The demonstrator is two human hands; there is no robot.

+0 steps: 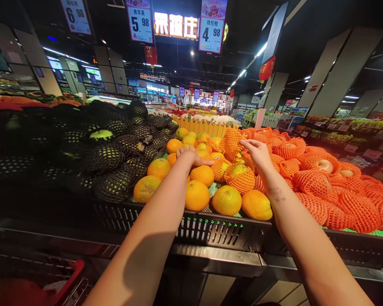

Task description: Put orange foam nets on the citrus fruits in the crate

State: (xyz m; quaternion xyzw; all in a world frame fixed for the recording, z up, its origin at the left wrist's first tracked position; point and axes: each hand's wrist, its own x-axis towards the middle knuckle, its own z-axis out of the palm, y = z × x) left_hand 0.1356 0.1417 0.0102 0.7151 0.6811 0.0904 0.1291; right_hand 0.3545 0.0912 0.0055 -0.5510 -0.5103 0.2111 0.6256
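Both my arms reach over a pile of bare oranges (pixel 197 194) in a black crate (pixel 210 227). My left hand (pixel 190 156) hovers just above an orange (pixel 203 174), fingers curled loosely downward with the thumb out, holding nothing that I can see. Farther right, my right hand (pixel 257 151) pinches the edge of an orange foam net (pixel 232 142) that sits on the pile. Several oranges wrapped in such nets (pixel 241 177) lie between the two hands.
Fruit in black nets (pixel 115 157) fills the bin at left. Fruit in orange-red nets (pixel 335 191) fills the bin at right. A yellow picket divider (pixel 204 126) stands behind. Price signs (pixel 211 26) hang overhead. A red basket (pixel 72 276) sits at lower left.
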